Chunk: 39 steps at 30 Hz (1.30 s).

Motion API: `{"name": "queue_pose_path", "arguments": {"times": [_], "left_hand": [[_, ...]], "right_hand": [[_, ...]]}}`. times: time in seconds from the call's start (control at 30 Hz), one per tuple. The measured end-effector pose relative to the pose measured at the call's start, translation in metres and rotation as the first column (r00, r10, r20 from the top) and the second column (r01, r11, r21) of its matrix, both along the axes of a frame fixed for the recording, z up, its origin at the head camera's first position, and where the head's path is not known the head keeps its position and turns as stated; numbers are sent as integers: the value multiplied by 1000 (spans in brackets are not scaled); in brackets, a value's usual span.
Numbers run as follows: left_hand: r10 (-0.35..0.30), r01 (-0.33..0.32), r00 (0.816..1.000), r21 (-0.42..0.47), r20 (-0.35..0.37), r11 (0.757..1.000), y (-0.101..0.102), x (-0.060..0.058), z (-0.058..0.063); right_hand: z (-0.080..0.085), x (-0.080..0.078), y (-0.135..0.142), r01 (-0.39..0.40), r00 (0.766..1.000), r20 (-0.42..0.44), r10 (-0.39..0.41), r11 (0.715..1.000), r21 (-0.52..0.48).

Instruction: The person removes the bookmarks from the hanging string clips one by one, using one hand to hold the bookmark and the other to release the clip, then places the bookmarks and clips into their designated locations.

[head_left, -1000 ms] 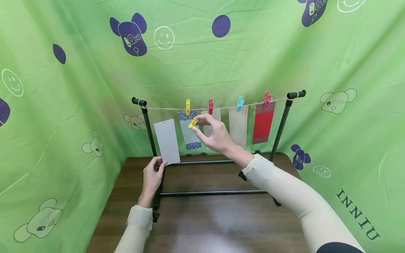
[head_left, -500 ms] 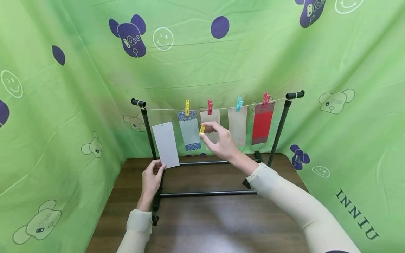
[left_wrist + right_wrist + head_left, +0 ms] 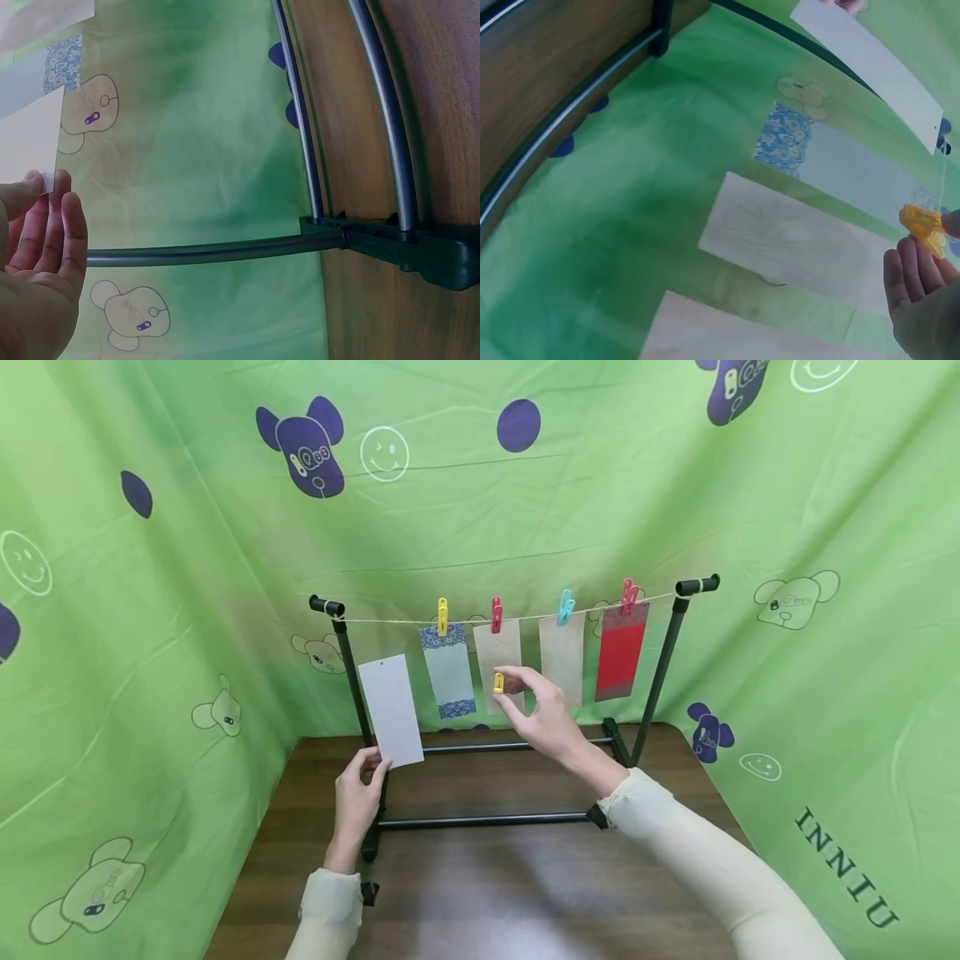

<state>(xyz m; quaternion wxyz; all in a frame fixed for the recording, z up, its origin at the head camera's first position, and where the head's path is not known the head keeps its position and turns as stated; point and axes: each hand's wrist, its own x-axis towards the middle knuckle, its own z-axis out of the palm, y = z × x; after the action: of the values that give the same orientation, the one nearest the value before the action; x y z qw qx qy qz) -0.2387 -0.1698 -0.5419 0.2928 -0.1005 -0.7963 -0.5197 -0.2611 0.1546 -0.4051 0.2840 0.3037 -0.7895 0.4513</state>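
Note:
My left hand (image 3: 357, 793) pinches a white paper card (image 3: 392, 710) by its lower left corner. The card stands upright, slightly tilted, with a small hole near its top edge, which is lower than the string (image 3: 382, 621). Between thumb and fingertips my right hand (image 3: 546, 714) holds a yellow clothespin (image 3: 498, 683), in front of a hanging beige card (image 3: 489, 647). In the right wrist view the yellow clothespin (image 3: 921, 223) shows at the fingertips. The left wrist view has the white card's corner (image 3: 34, 142) between thumb and fingers.
A black rack (image 3: 352, 681) carries the string. Clipped along it are a blue-patterned card (image 3: 448, 672) under a yellow clothespin (image 3: 442, 617), another beige card (image 3: 562, 656), and a red card (image 3: 621, 652). The rack stands on a wooden table (image 3: 480, 877) before a green printed cloth (image 3: 427, 527).
My right hand has moved right and down with the yellow clothespin, away from the blue-patterned card. My left hand and the white card have lowered slightly.

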Motion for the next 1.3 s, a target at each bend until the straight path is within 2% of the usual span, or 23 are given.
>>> {"name": "queue_pose_path", "arguments": {"times": [0.27, 0.47, 0.93, 1.3], "left_hand": [[-6, 6, 1000, 19, 8, 1000, 0, 6, -6], [-3, 3, 1000, 23, -1, 1000, 2, 9, -10], [1, -2, 1000, 21, 16, 1000, 6, 10, -11], [37, -38, 999, 39, 24, 999, 3, 12, -4]], "right_hand": [[-24, 8, 13, 68, 996, 56, -65, 996, -50], [-36, 12, 19, 107, 991, 81, -103, 993, -43], [-52, 21, 35, 153, 986, 75, -148, 986, -61], [-56, 23, 42, 197, 979, 71, -191, 977, -77]]}}
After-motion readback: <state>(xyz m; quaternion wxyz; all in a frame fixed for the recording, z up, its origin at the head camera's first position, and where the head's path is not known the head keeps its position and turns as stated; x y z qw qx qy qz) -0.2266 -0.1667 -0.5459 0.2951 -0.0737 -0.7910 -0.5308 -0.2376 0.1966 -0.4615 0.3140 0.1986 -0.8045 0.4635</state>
